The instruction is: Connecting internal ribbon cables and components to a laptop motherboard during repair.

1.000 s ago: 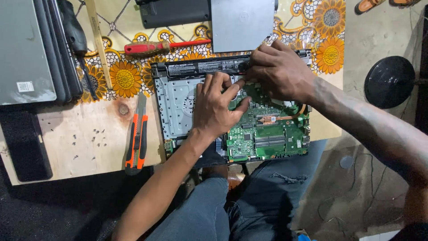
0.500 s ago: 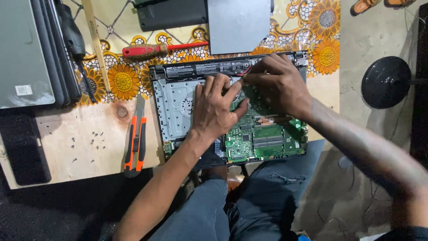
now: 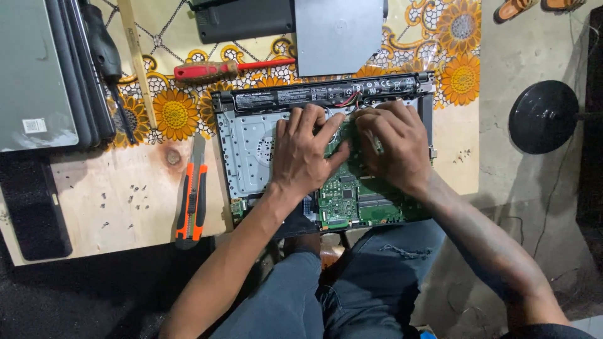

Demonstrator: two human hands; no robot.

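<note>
- Left hand point(image 3: 303, 154) lies palm down, fingers spread and pointing to the far side, thumb angled right toward the other hand.
- Left forearm runs from the near left, up to a straight wrist.
- Right hand point(image 3: 392, 143) sits just right of it, knuckles up, fingers curled down and leftward.
- Right forearm comes in from the near right, wrist bent.
- The two hands nearly meet at thumb and fingertips.
</note>
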